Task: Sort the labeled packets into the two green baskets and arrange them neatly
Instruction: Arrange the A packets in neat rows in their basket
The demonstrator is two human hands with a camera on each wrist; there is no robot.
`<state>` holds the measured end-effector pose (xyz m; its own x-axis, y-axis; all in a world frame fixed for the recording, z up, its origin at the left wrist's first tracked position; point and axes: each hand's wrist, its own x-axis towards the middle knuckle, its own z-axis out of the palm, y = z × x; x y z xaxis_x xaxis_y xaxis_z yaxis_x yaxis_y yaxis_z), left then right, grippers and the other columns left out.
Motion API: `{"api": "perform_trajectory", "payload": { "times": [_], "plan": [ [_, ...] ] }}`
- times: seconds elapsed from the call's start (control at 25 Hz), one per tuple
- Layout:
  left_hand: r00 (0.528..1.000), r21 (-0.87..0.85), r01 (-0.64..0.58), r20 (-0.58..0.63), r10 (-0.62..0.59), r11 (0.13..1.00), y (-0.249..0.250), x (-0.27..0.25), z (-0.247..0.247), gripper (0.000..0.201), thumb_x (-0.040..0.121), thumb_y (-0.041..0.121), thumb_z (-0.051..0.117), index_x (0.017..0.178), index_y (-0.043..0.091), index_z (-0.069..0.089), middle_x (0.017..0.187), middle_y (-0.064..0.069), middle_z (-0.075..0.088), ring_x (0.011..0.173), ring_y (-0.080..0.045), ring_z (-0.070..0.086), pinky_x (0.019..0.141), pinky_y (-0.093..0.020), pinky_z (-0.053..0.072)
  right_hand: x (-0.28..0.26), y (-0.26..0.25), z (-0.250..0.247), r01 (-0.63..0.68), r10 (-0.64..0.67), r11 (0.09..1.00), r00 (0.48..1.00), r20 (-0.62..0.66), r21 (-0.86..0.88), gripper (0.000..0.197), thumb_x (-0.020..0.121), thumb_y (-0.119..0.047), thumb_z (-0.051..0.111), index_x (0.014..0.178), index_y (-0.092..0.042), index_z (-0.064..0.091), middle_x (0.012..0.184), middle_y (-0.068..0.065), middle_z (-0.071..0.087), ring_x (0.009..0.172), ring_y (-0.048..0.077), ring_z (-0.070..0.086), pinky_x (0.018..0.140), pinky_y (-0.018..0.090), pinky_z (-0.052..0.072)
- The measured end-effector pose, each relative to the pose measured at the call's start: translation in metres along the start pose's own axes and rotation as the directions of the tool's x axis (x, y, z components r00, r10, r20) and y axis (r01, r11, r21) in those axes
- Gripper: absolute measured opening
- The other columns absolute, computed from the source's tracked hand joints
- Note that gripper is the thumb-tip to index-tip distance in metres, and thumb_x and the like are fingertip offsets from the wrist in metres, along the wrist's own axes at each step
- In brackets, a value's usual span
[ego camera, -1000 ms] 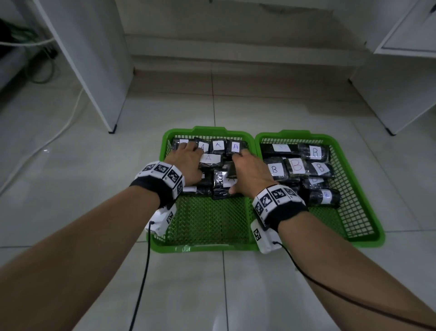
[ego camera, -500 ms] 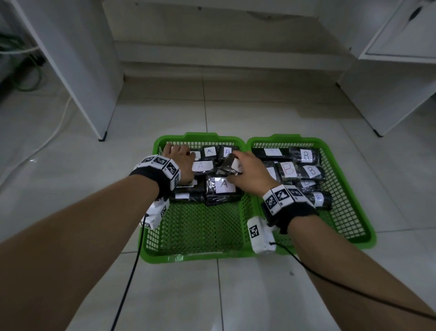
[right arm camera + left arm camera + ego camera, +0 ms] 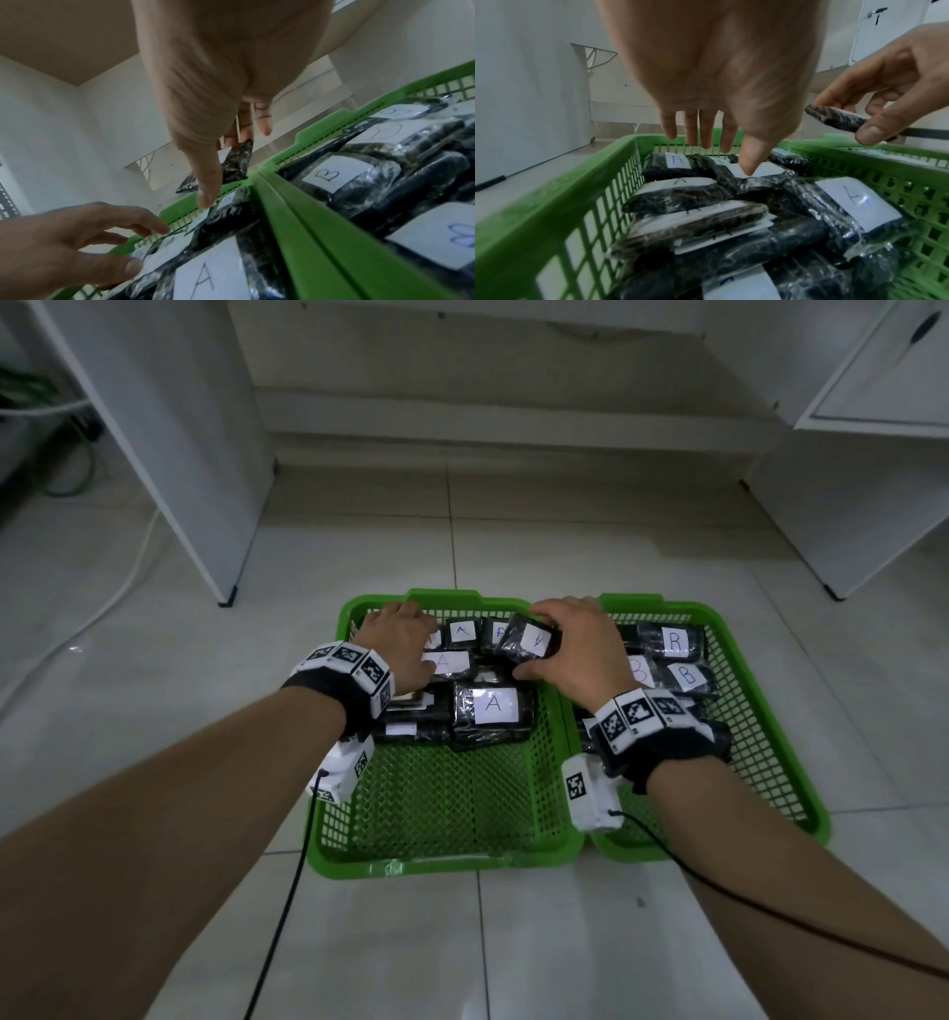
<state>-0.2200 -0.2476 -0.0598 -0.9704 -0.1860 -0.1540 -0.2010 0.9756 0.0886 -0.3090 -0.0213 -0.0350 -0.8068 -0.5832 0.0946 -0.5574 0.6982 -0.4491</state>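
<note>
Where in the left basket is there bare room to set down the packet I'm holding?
Bare mesh lies between the near rim and the big A packet. The far half is crowded with A packets under both the left hand and right hand.

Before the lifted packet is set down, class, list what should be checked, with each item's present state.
1. Right hand grips the lifted packet: ok.
2. Its label reads A: cannot tell, seen at an angle.
3. It is over the left basket, where A packets lie: ok.
4. Left hand rests flat on the far packets: ok.
5. Right basket shows only B labels: ok.
6. Packets lie neatly: not ok, some overlap.
</note>
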Motion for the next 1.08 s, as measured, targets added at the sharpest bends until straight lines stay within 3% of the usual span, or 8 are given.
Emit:
{"api": "perform_trajectory", "payload": {
  "times": [0.16,0.28,0.44,0.6,0.72,0.8,0.88,1.08],
  "plan": [
    [0.986,-0.403,-0.072,-0.167,0.004,0.912,0.013,-0.004,-0.012,0.025,0.091,0.039,0.059,0.106,0.020,0.068,0.107,0.001,0.066,0.101,-0.020,0.064,0.086,-0.034,0.053,0.000,-0.002,0.002,-0.006,0.015,0.985,0.999,-0.051,0.170,0.095,0.058,-0.045,0.095,0.141,-0.023,0.054,0.115,-0.004,0.063,0.108,0.018,0.056,0.092,0.034,0.046],
    [0.996,-0.893,0.086,0.085,-0.022,0.442,0.032,-0.006,-0.026,0.028,0.091,0.037,0.067,0.108,0.014,0.069,0.099,-0.003,0.075,0.086,-0.020,0.074,0.076,-0.033,0.061,0.000,-0.014,0.010,0.020,-0.005,0.973,0.998,-0.064,0.232,0.099,0.056,-0.046,0.095,0.142,-0.025,0.052,0.113,-0.003,0.066,0.100,0.016,0.061,0.088,0.037,0.054],
    [0.989,-0.962,0.143,0.150,0.013,0.234,0.038,-0.003,-0.032,0.027,0.090,0.019,0.071,0.114,0.007,0.067,0.105,-0.015,0.074,0.092,-0.029,0.074,0.082,-0.043,0.061,-0.002,-0.030,0.006,-0.024,0.046,0.907,0.998,-0.044,0.419,0.054,0.072,-0.033,0.090,0.119,-0.019,0.066,0.095,0.001,0.072,0.071,0.018,0.070,0.062,0.031,0.059],
    [0.990,-0.981,0.144,0.142,-0.023,0.126,0.041,-0.001,-0.038,0.030,0.090,0.009,0.069,0.120,0.008,0.064,0.107,-0.011,0.073,0.093,-0.024,0.073,0.077,-0.034,0.061,-0.001,-0.036,-0.014,-0.317,0.236,0.606,0.948,0.215,0.729,0.022,0.093,-0.009,0.071,0.109,0.004,0.064,0.099,0.023,0.073,0.068,0.030,0.076,0.055,0.030,0.062],
    [0.996,-0.964,0.042,0.021,-0.082,0.263,0.037,0.002,-0.039,0.026,0.090,0.007,0.069,0.115,0.013,0.071,0.104,-0.002,0.075,0.090,-0.016,0.071,0.080,-0.028,0.058,0.003,-0.031,-0.020,-0.252,0.213,0.770,0.967,0.136,0.586,0.034,0.092,-0.005,0.066,0.126,-0.009,0.063,0.121,0.008,0.069,0.090,0.017,0.073,0.067,0.021,0.060],
    [0.992,-0.902,-0.019,-0.070,-0.104,0.432,0.034,0.001,-0.041,0.025,0.088,0.015,0.072,0.113,0.022,0.074,0.101,0.006,0.075,0.087,-0.009,0.070,0.084,-0.026,0.056,0.003,-0.026,-0.020,-0.013,0.003,0.964,0.999,0.038,0.265,0.064,0.080,-0.007,0.078,0.138,-0.023,0.057,0.132,-0.007,0.060,0.110,0.007,0.060,0.088,0.021,0.052],
    [0.991,-0.892,-0.002,-0.062,-0.118,0.453,0.031,0.003,-0.041,0.030,0.084,0.019,0.077,0.113,0.024,0.071,0.098,0.005,0.075,0.086,-0.009,0.072,0.083,-0.027,0.057,0.001,-0.027,-0.017,0.166,-0.170,0.985,0.983,0.067,0.051,0.070,0.073,-0.017,0.087,0.137,-0.023,0.060,0.132,-0.007,0.061,0.118,0.012,0.053,0.103,0.030,0.043],
    [0.987,-0.905,0.021,-0.048,-0.152,0.426,0.029,-0.005,-0.042,0.028,0.081,0.020,0.081,0.107,0.016,0.071,0.091,0.001,0.076,0.083,-0.011,0.074,0.069,-0.018,0.055,0.001,-0.032,-0.004,0.238,-0.222,0.962,0.967,0.120,-0.135,0.061,0.071,-0.043,0.087,0.125,-0.023,0.066,0.109,-0.006,0.065,0.103,0.014,0.051,0.089,0.035,0.047]
  ]
}}
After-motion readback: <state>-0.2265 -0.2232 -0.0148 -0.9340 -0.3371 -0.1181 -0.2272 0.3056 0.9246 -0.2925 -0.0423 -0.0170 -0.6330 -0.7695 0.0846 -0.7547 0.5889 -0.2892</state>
